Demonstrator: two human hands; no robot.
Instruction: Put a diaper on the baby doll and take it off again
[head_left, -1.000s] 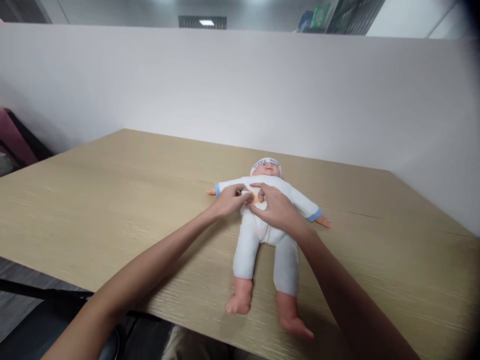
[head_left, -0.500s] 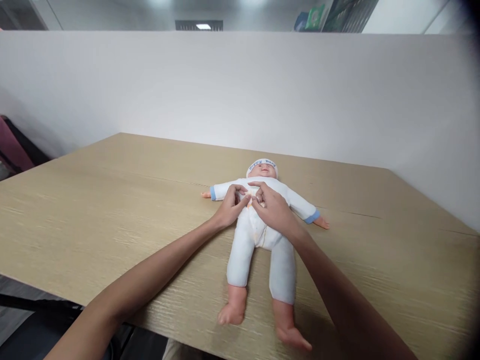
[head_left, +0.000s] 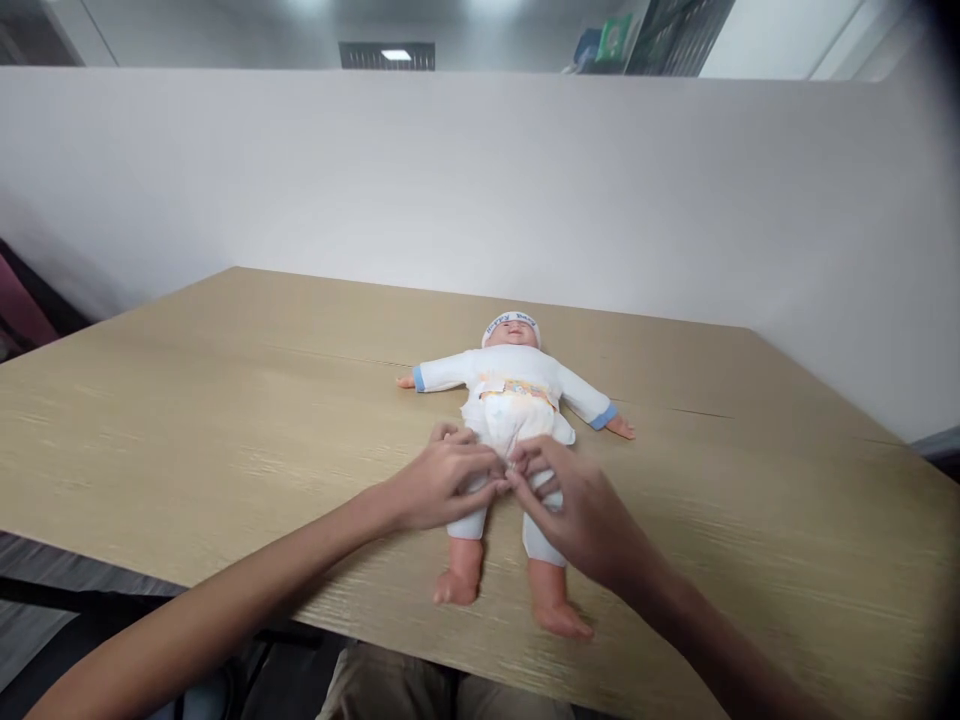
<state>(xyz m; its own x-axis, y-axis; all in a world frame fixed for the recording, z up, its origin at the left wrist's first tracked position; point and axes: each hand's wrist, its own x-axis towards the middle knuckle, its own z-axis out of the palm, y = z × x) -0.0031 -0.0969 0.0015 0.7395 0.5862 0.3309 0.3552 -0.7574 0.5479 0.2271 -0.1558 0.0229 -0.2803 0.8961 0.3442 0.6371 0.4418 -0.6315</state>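
A baby doll lies on its back with arms spread, in a white suit with blue cuffs and a lettered white cap. Around its hips is a white diaper with a patterned, colourful waistband, fastened over the suit. My left hand is closed at the diaper's lower edge between the doll's legs, fingertips pinched together. Close beside it, my right hand pinches the same edge from the other side. The fingertips of both hands nearly meet, and the bit of diaper between them is mostly hidden.
The doll rests on a wide wooden table. A pale partition rises behind the table's far edge. My legs show below the near edge, and a dark chair stands at lower left.
Both hands have moved from the diaper's waistband down to the crotch. The waistband is now uncovered. The camera view has shifted slightly.
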